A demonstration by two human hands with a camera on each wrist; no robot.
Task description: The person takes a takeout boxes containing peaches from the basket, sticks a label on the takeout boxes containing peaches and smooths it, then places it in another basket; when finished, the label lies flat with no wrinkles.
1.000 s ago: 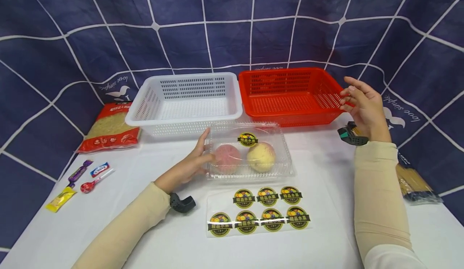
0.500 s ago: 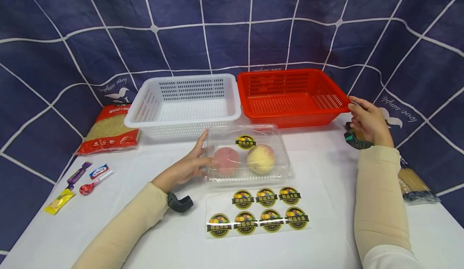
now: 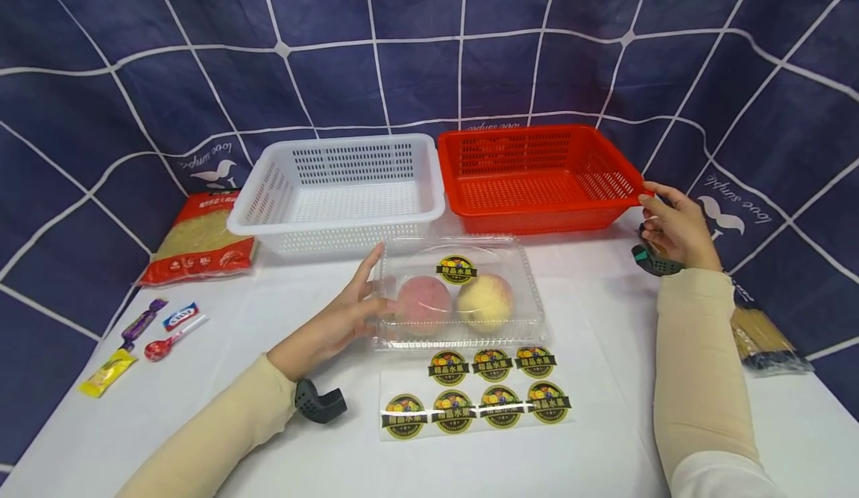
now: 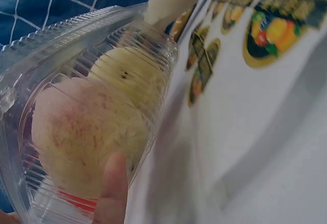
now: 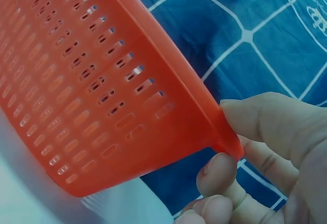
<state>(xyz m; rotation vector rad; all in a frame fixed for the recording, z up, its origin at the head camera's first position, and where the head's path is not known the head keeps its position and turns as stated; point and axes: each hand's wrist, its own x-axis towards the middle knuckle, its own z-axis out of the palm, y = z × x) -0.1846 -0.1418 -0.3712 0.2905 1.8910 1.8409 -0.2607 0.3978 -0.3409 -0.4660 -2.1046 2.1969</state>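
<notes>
1. Nearest lies a sticker sheet (image 3: 478,402) with seven round labels, four in its near row and three in its far row; bare white table (image 3: 590,438) lies open to its right and left.
2. Just beyond it is the clear box (image 3: 463,293), lid closed, with one label on top and two peaches (image 3: 423,304) inside, side by side.
3. The left hand (image 3: 335,319) rests against the box's left end, fingers straight and loosely spread. Only the left wrist view shows a fingertip (image 4: 113,183) pressed flat to the ribbed wall right by a peach.
4. Far left: four sweets (image 3: 144,334) near the table edge and one red bag (image 3: 201,241) beyond them.
5. Far side: two baskets, white (image 3: 335,192) and red (image 3: 537,177), side by side with rims about touching.
6. The right hand (image 3: 674,226) pinches the red basket's near right corner; the right wrist view shows the thumb above the rim (image 5: 225,137) and curled fingers under it, which the head view hides.
</notes>
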